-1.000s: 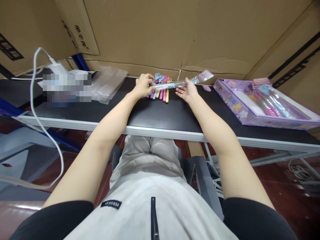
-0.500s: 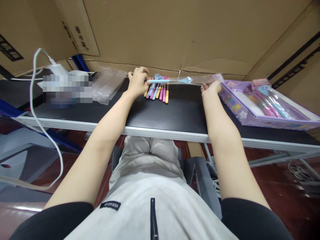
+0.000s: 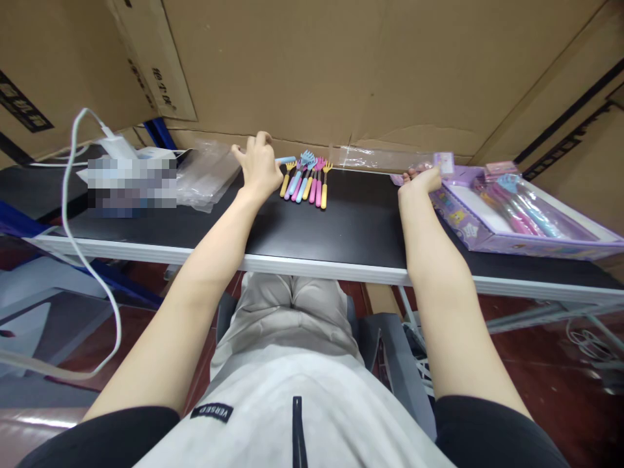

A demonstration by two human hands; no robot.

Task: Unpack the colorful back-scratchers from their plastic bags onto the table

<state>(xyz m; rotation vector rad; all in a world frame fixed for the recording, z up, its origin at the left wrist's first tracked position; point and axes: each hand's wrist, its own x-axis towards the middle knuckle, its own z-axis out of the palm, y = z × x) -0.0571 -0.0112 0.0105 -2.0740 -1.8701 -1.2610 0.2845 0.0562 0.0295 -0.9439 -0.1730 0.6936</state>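
My left hand is closed on a blue back scratcher. Only a short piece of its blue handle shows to the right of my fingers; the rest is hidden. Just beside that hand lies a row of several small back scratchers with claw-shaped heads, in yellow, pink, purple and blue. My right hand grips a long clear plastic sleeve, which stretches leftward along the back of the table. A small purple card shows at my right fingers.
On the right stands a purple display box holding bagged scratchers. Flat clear bags lie left of my left hand. Farther left are a white plug with a cable and a blurred-out item. Cardboard walls the black table's back.
The blue scratcher, earlier stretched out between my hands with its claw toward the sleeve, now shows only a handle piece at my left hand. That hand moved slightly left; the sleeve is more visible.
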